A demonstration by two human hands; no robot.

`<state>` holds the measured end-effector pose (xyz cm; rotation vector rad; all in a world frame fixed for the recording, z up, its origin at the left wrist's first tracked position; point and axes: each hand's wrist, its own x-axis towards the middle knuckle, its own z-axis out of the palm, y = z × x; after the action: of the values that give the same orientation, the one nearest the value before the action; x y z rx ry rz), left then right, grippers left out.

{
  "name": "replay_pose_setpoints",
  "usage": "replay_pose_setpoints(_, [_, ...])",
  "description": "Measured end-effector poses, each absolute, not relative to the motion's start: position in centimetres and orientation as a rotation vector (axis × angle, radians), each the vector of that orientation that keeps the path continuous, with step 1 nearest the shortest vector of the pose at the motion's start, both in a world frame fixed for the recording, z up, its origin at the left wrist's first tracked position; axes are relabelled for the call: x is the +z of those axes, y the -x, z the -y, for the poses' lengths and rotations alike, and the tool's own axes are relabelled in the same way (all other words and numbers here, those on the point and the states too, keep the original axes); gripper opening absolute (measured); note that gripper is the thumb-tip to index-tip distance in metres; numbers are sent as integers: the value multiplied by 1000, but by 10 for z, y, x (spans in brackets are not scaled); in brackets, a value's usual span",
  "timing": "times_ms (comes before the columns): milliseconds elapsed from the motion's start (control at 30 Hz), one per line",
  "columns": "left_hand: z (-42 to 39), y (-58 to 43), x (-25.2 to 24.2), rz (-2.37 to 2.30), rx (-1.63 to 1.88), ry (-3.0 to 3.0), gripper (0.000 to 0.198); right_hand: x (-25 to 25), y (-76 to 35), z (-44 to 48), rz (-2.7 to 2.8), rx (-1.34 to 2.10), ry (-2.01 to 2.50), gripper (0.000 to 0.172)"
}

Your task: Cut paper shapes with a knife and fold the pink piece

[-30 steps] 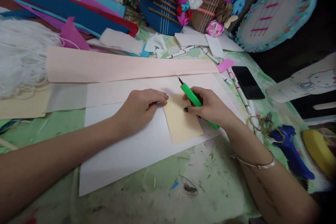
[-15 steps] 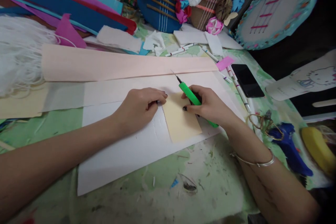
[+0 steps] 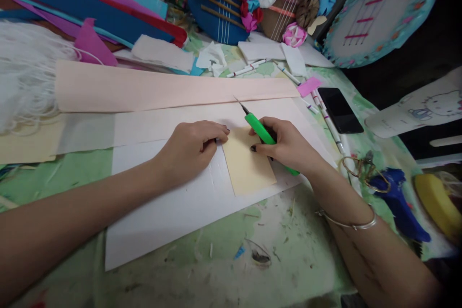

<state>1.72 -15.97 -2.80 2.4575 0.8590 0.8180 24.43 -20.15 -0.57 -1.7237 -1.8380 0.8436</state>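
Observation:
My right hand (image 3: 288, 143) is closed around a green craft knife (image 3: 258, 127), whose thin pointed tip slants up and to the left. Under its fingers lies a small pale yellow card (image 3: 249, 173). At the card's upper left corner, my left hand (image 3: 197, 147) has its fingers bent together, the fingertips gripping the edge. The card rests on a large white board (image 3: 155, 221) marked with a few short cuts. Pale pink paper (image 3: 159, 127) covers the board's far part, and its raised fold (image 3: 144, 91) lies behind both hands.
White yarn (image 3: 29, 72) is heaped at the left. To the right are markers (image 3: 332, 130), a phone (image 3: 341, 110), gold-handled scissors (image 3: 364, 171), a blue tool (image 3: 400, 207) and a tumbler (image 3: 415, 106). Decorated paper instruments (image 3: 288, 0) stand at the back.
Both hands, the craft knife and the card keep nearly the same position. The whole view has shifted very slightly.

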Motion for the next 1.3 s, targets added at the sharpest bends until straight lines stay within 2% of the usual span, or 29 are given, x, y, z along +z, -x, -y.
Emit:
replay_pose_setpoints(267, [166, -20, -26, -756, 788, -2590, 21, -6, -244, 202, 1860, 822, 1714, 23])
replay_pose_setpoints(400, [172, -21, -26, -603, 605, -2799, 52, -9, -245, 202, 1889, 791, 1709, 23])
replay_pose_setpoints(500, [174, -21, -27, -596, 510, -2848, 62, -10, -245, 202, 1885, 790, 1687, 23])
replay_pose_setpoints(1300, [173, -23, -29, -639, 614, -2802, 45, -3, -245, 202, 1907, 767, 1683, 22])
